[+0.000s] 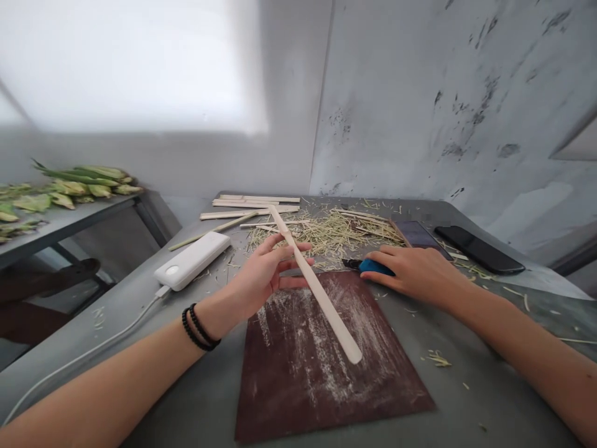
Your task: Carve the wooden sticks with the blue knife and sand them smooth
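My left hand (268, 267) grips a long pale wooden stick (321, 295) between thumb and fingers. The stick slants from upper left to lower right, its rounded end toward me, above a dark red sheet of sandpaper (284, 398) streaked with white dust. On the right, my right hand (410, 274) is closed around a blue-handled utility knife (375, 266) resting on the table at the sandpaper's far edge. The knife's black front end points left. Whether its blade is out cannot be seen clearly.
Thin shavings (326, 236) are heaped behind the sandpaper, near flat wooden strips (252, 202). A white power bank (193, 258) with a cable stands left. A black phone (480, 249) lies right, near a dark flat panel (420, 236). Corn ears (88, 180) lie on a side table.
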Action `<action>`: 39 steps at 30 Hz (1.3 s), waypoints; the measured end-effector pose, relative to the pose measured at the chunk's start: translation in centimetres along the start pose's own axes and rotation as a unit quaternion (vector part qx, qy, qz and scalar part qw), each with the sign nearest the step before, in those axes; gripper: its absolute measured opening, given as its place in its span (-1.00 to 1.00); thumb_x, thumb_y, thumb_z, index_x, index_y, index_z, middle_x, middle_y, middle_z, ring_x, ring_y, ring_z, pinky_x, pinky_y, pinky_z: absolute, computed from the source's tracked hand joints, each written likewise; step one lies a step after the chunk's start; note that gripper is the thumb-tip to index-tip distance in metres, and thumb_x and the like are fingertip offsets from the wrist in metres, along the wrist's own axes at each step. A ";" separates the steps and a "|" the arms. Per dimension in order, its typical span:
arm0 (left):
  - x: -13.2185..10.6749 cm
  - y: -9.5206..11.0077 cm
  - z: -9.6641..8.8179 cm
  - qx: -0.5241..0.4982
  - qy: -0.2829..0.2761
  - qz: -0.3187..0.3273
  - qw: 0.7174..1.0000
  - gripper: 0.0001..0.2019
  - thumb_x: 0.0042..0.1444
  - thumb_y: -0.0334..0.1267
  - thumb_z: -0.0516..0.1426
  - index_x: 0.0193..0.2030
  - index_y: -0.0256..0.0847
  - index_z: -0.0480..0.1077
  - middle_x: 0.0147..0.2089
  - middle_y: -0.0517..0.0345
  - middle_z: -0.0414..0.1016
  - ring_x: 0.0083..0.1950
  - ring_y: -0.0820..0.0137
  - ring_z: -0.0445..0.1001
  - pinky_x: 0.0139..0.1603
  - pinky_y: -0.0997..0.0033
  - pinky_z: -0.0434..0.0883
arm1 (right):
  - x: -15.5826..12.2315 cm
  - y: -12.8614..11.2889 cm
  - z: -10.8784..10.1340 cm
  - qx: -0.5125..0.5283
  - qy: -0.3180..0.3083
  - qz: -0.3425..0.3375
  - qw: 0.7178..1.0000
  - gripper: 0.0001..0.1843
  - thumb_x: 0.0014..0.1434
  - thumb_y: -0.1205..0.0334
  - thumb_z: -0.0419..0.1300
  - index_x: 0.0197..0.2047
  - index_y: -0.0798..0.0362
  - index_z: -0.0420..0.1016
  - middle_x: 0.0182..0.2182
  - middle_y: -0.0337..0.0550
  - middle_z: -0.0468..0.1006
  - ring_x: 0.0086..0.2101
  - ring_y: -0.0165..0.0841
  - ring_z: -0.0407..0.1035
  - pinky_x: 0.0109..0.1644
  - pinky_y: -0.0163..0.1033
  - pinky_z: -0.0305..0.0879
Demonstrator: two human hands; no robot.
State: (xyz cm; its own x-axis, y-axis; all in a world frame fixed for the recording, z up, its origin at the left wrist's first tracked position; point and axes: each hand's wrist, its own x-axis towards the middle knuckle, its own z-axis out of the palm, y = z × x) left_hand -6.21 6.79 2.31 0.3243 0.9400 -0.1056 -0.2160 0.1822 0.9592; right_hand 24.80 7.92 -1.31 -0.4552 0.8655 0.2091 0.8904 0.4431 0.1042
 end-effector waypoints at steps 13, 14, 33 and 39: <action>-0.3 -0.1 0.1 0.016 -0.065 0.040 0.997 -0.65 0.23 -0.23 0.31 0.12 -0.21 0.43 -0.14 0.07 0.51 -0.16 0.38 0.57 -0.11 0.31 0.65 | 0.2 -3.7 -2.2 0.289 0.024 0.014 0.957 -0.43 0.51 -0.11 -0.26 0.02 -0.02 0.50 -0.38 -0.21 0.61 -0.45 -0.33 0.46 -0.31 -0.25 0.35; -0.3 0.0 0.1 0.019 -0.072 0.045 0.996 -0.67 0.22 -0.22 0.32 0.09 -0.21 0.45 -0.15 0.08 0.51 -0.16 0.38 0.57 -0.14 0.34 0.65 | 0.1 -4.2 -2.4 0.316 0.028 0.015 0.948 -0.46 0.50 -0.13 -0.20 0.04 -0.03 0.50 -0.36 -0.21 0.61 -0.43 -0.32 0.46 -0.31 -0.24 0.34; -2.4 -1.4 2.0 0.161 -0.127 0.265 0.942 -0.76 0.16 -0.35 0.34 -0.04 -0.06 0.54 0.25 0.00 0.30 0.28 0.15 0.41 -0.05 0.36 0.63 | -0.4 -6.2 -2.7 0.319 0.160 0.051 0.933 -0.75 0.36 0.07 0.14 0.02 -0.05 0.52 -0.42 -0.29 0.61 -0.50 -0.38 0.41 -0.39 -0.29 0.22; -2.3 -0.9 2.4 0.040 -0.213 -0.147 0.965 -0.62 0.45 0.00 -0.04 0.22 -0.16 0.30 0.02 -0.13 0.55 -0.35 0.36 0.61 -0.45 0.32 0.63 | -0.3 -4.6 -2.1 0.306 0.190 0.038 0.932 -0.67 0.39 0.13 0.13 0.17 -0.10 0.46 -0.14 -0.18 0.70 -0.35 -0.31 0.55 -0.26 -0.25 0.36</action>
State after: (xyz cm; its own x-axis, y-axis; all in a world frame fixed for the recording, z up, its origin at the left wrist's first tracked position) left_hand -4.57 3.74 2.27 0.7138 0.6438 -0.2759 0.0104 0.3842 0.9232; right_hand 20.84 5.09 0.21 -0.2527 0.8067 0.5342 0.6989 0.5340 -0.4758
